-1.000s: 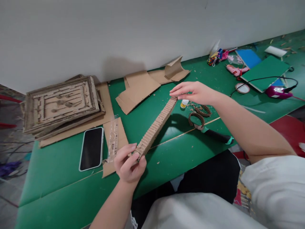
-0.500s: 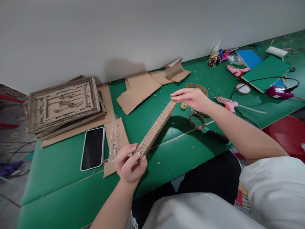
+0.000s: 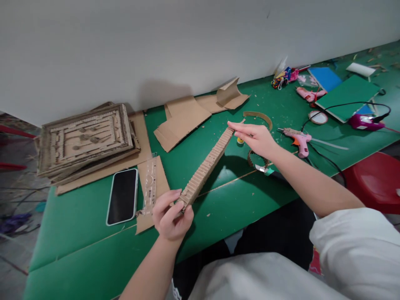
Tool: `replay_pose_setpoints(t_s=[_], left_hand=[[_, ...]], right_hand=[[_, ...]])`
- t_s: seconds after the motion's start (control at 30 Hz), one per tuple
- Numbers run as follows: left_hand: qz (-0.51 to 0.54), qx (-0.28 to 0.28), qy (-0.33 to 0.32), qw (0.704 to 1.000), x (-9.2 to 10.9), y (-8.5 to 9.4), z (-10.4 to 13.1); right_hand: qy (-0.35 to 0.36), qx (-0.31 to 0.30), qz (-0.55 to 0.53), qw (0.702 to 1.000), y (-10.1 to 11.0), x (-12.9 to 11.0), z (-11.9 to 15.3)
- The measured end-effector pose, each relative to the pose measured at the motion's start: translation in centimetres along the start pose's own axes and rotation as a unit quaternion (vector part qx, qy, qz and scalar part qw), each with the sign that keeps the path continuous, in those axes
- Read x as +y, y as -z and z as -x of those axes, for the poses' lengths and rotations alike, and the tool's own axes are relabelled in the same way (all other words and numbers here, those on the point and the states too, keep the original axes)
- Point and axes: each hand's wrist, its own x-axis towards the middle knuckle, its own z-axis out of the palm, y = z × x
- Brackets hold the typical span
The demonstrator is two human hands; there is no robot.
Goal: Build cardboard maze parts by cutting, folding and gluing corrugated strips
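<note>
A long, narrow cardboard bar (image 3: pixel 208 166) with a ridged, corrugated top slants above the green table. My left hand (image 3: pixel 171 214) grips its near end, thumb and fingers closed round it. At the far end my right hand (image 3: pixel 254 137) has its fingers stretched along the tip, pinching it; the undersides of those fingers are hidden. A thin tan sliver pokes out just past the fingertips. Below my right forearm lie a ring of corrugated cardboard (image 3: pixel 253 158) and a utility knife (image 3: pixel 265 169) with its blade showing. A curved cardboard strip (image 3: pixel 261 116) rests behind that hand.
Left of the bar are a phone (image 3: pixel 122 196), a clear ruler (image 3: pixel 150 183) and a stack of framed cardboard panels (image 3: pixel 86 139). Cut cardboard (image 3: pixel 184 118) lies near the wall. A pink glue gun (image 3: pixel 300 139) with its cable, tape roll (image 3: pixel 318 117) and green folder (image 3: pixel 348 96) sit right.
My right hand has shifted slightly right and turned, its fingers now straighter at the bar's far end. The bar and my left hand have hardly moved. More of the glue gun shows.
</note>
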Motion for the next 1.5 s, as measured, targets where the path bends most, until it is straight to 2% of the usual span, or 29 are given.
replay_pose_setpoints(t_s=[0.1,0.2,0.5,0.8,1.13,1.33,1.5], left_hand=[[-0.013,-0.012,-0.002,1.0,0.0,0.1,0.0],[0.009,-0.004,-0.031,0.999,0.2,-0.1,-0.4],[0.036,0.005,-0.046,0.998,0.6,-0.4,-1.2],[0.032,-0.002,-0.054,0.998,0.9,-0.3,-1.8],[0.019,-0.005,-0.08,0.997,0.9,0.0,-2.2],[-0.006,-0.031,-0.09,0.995,0.9,0.6,-2.3],[-0.042,-0.012,-0.089,0.995,0.1,0.9,-2.2]], right_hand=[[0.07,0.032,0.036,0.996,-0.8,0.7,0.4],[0.113,0.057,0.069,0.99,-1.3,1.5,0.5],[0.174,0.087,0.143,0.97,-1.6,1.9,0.7],[0.23,0.08,0.215,0.946,-1.5,1.8,0.5],[0.245,0.093,0.199,0.944,-1.8,2.2,0.4],[0.166,0.099,0.157,0.969,-2.4,2.5,0.7],[0.131,0.136,0.138,0.972,-2.4,2.0,1.3]])
